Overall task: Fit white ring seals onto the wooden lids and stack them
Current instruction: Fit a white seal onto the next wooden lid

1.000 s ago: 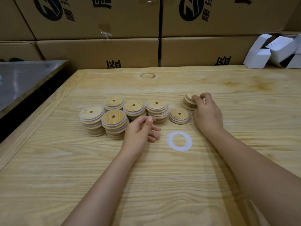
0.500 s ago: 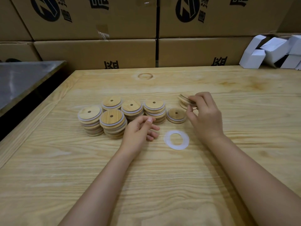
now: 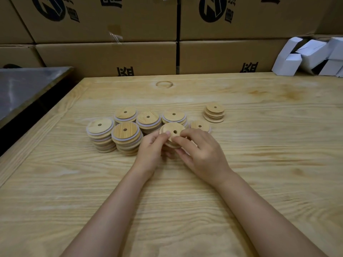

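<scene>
A round wooden lid [image 3: 171, 131] with a small centre hole is held between both hands above the table. My left hand [image 3: 151, 150] pinches its left edge with thumb and fingers. My right hand [image 3: 201, 154] grips its right edge from above. The white ring seal is hidden under my hands. Behind and to the left stand several stacks of lids with white seals [image 3: 126, 138]. A single sealed lid [image 3: 200, 126] lies just behind my right hand. A short stack of bare lids [image 3: 214, 112] sits further back on the right.
The wooden table [image 3: 259, 164] has a raised border along its left edge. Cardboard boxes [image 3: 107, 58] wall off the back. White cartons [image 3: 313, 56] lie at the back right. A dark metal surface [image 3: 24, 88] stands to the left.
My right hand took a lid off the bare stack and carried it left and nearer. My left hand came up to hold it too. The loose white ring is now covered.
</scene>
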### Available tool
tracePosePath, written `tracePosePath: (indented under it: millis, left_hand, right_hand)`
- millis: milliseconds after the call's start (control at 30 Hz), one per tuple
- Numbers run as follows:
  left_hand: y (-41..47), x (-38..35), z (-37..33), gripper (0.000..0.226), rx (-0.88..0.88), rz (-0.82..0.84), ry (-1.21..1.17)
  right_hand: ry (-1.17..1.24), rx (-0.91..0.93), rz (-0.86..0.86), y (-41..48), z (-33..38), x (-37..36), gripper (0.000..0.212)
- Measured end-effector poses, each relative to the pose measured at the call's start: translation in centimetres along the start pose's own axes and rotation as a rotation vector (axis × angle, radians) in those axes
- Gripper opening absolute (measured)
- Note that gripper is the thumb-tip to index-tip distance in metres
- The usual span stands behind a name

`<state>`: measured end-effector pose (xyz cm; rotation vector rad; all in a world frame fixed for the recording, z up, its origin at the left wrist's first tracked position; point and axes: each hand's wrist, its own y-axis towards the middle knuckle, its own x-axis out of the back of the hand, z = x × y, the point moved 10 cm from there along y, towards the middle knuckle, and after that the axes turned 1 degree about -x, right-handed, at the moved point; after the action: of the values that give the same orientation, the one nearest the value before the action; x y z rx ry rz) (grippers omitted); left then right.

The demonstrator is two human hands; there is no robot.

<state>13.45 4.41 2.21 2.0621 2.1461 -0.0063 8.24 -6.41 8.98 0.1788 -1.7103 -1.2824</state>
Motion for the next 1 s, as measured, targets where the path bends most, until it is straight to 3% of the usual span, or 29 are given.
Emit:
tracePosePath:
  millis: [267, 433, 500, 700, 1000]
  left_hand:
    - [0.1, 0.5, 0.0, 0.023, -0.032, -0.058, 0.078]
    - [0.1, 0.5, -0.2, 0.024, -0.075, -0.060, 0.149]
    - [0.1, 0.4, -0.1, 0.019, -0.071, -0.053, 0.128]
    - [0.2, 0.2, 0.2, 0.008, -0.066, -0.046, 0.128]
    - [0.2, -0.2, 0.3, 0.016, -0.073, -0.010, 0.124]
  right_hand:
    - [0.293, -0.407, 0.078, -1.7, -5.1, -0.7, 0.020]
    - [0.182, -0.641, 0.302, -3.9, -8.2, -3.3, 0.017]
    - [0.125, -0.618, 0.399, -4.2, -8.0, -4.2, 0.017]
    - [0.059, -0.508, 0.425, -3.5, -7.0, -3.8, 0.014]
    - [0.020, -0.381, 0.476, -3.1, -6.2, -3.6, 0.017]
